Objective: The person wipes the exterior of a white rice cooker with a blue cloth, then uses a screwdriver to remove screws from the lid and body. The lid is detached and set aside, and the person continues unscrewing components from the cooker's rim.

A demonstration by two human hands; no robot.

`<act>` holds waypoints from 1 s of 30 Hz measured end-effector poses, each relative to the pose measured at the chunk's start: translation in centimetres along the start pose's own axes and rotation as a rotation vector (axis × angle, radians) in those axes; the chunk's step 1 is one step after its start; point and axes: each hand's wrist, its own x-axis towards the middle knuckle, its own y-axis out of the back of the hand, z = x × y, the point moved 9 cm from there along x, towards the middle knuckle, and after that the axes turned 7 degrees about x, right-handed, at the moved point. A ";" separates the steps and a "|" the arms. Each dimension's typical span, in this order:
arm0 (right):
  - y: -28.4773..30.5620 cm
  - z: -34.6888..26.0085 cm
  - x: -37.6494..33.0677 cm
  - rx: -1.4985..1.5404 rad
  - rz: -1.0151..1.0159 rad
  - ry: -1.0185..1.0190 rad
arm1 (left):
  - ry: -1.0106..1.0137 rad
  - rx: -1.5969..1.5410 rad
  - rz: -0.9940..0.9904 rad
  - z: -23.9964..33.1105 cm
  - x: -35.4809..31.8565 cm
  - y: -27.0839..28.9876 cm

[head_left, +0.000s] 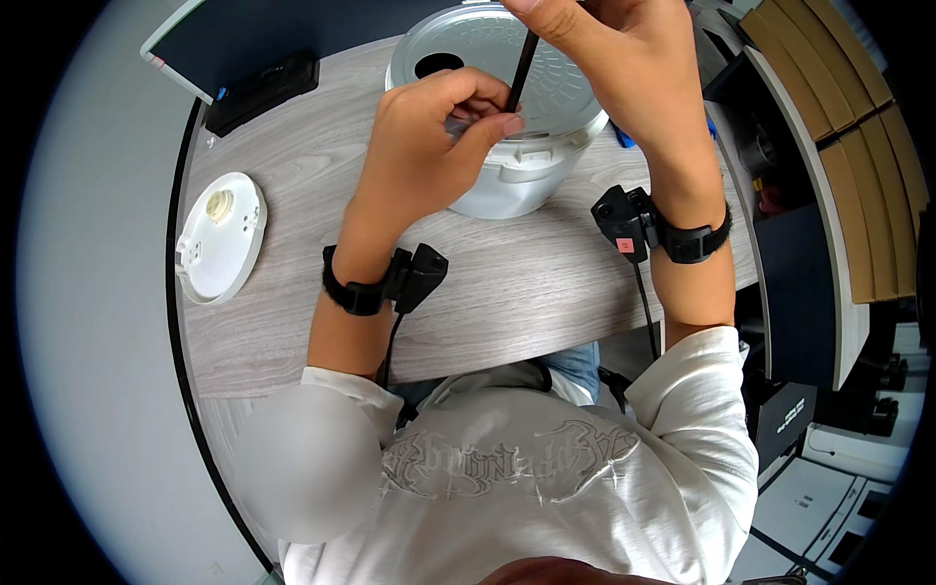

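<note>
Left hand (429, 136): curled tight, thumb and fingertips pinched together over something small at the front rim of the rice cooker (507, 117), right where the tip of a thin dark tool (522, 68) comes down. What sits inside the pinch: too hidden to tell. Grip apparently meant to steady the spot while the tool works on it.

Right hand (614, 58): raised above the cooker, fingers closed round the upper end of the same tool, a slim black shaft, probably a screwdriver, held nearly upright and leaning slightly toward the left hand. Steep angle likely chosen so the tip bears straight down into the lid edge.

Around each wrist, a black strap carrying a small black device (624, 219), a cable hanging from it toward the body; left-wrist unit (414, 278) resting just over the table.

Cooker itself: white body, silvery dimpled inner lid face with a dark round hole, standing at the far middle of the pale wood-grain table (526, 302), pulled near enough for both hands to reach without stretching.

Further out, well apart on the left: a round white plastic part (222, 237), lying flat, set clear of the work. Beyond it, a black rectangular object (261, 93) near the table's far left corner. At the right, dark shelving and brown panels.
</note>
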 end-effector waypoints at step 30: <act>3.2 -1.5 -0.6 0.343 0.036 0.223 | -0.173 0.181 0.139 2.0 -0.1 0.8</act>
